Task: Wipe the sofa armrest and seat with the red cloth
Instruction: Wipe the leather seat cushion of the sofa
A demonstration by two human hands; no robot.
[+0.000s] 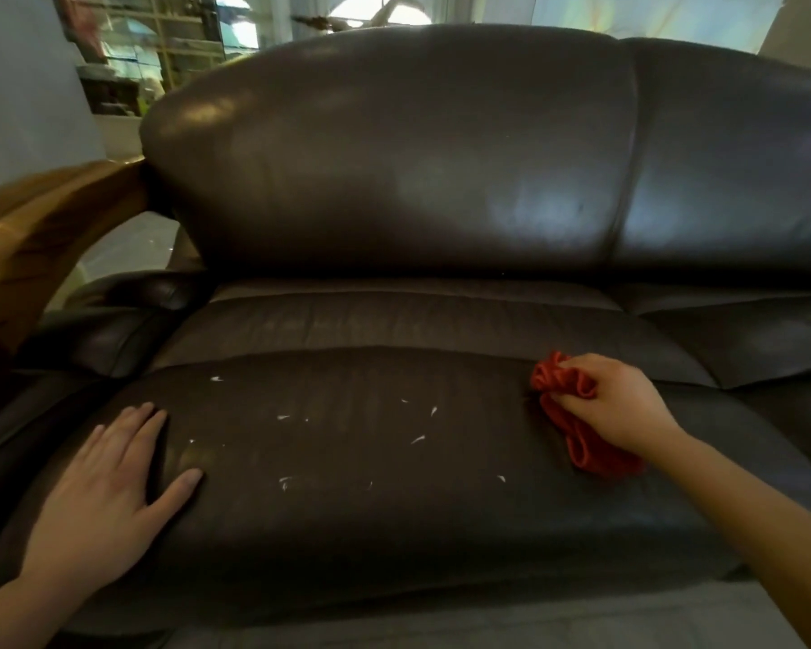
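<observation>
A dark brown leather sofa fills the view. Its seat cushion [347, 531] carries several small white scraps [417, 440] across the middle. My right hand [614, 405] is closed around the bunched red cloth [581, 442], which presses on the right part of the seat cushion near the seam. My left hand [104, 498] lies flat, palm down and fingers apart, on the left end of the cushion. The wooden armrest [34, 245] with its leather pad [127, 320] rises at the far left.
The tall padded backrest [394, 156] stands behind the seat. A second seat cushion [768, 339] adjoins on the right. Shelves and a window show beyond the sofa at the top left. Grey floor runs along the front edge below.
</observation>
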